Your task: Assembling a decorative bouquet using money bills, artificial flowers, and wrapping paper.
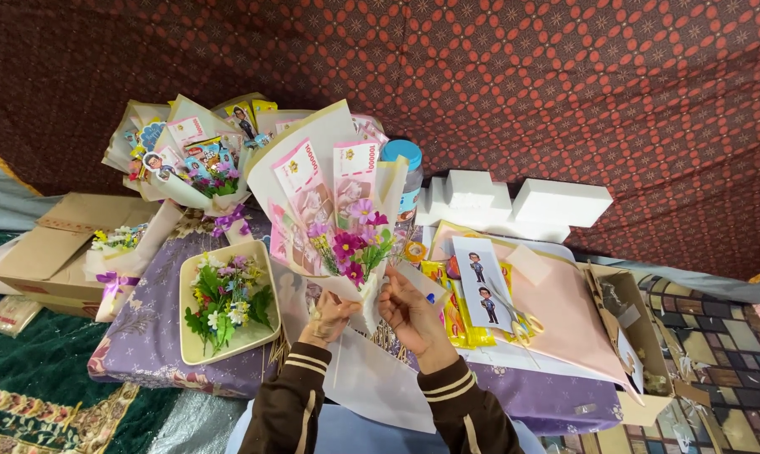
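Observation:
I hold a bouquet (338, 210) upright above a low table. It is wrapped in cream paper and filled with pink banknotes and pink, purple and magenta flowers. My left hand (325, 318) grips the lower wrap from the left. My right hand (411, 313) pinches the paper at the bouquet's base from the right. Both arms wear dark brown sleeves with cream stripes. A loose white sheet (372, 378) hangs below my hands.
A cream tray (188, 336) of small flowers sits on the purple floral tablecloth (145, 336). Finished bouquets (191, 164) lie behind it. White foam blocks (556, 202), pink paper (565, 311), cut-out figure cards (483, 290), yellow packets (460, 315), a blue-lidded jar (405, 160), cardboard boxes (56, 244).

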